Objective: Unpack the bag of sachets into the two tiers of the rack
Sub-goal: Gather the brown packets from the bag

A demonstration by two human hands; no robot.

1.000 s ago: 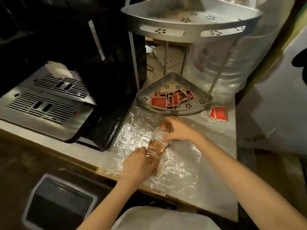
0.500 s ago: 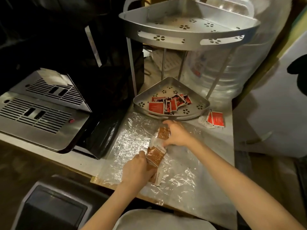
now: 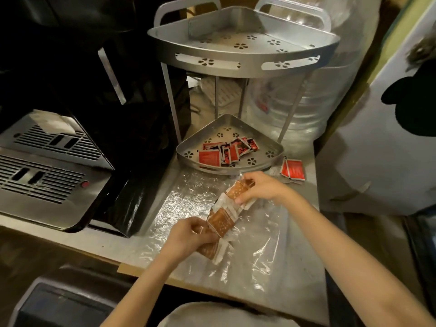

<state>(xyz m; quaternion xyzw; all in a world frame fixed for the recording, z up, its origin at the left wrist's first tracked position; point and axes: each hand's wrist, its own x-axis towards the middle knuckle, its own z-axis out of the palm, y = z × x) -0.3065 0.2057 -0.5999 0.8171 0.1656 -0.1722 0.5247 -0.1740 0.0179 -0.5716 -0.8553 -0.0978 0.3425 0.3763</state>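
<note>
Both hands are clamped on one row of brown sachets [image 3: 224,218]: the left hand [image 3: 188,237] grips its near end, the right hand [image 3: 262,190] pinches the far end, fingers curled round it. The row is lifted just in front of the rack [image 3: 243,57], over the flattened clear bag [image 3: 188,204] spread on the counter.

This looks like the gathering step: the lower tier [image 3: 226,169] already holds red sachets [image 3: 224,152], while the upper tier [image 3: 236,43] looks bare. The next move probably calls for carrying the brown row up and over the upper tier's raised front rim.

Two red sachets [image 3: 292,169] lie loose right of the lower tier. Left of the rack stands a dark coffee machine [image 3: 54,161]; behind it, a big water jug [image 3: 313,109]. The rim and rack posts are the likeliest snag.
</note>
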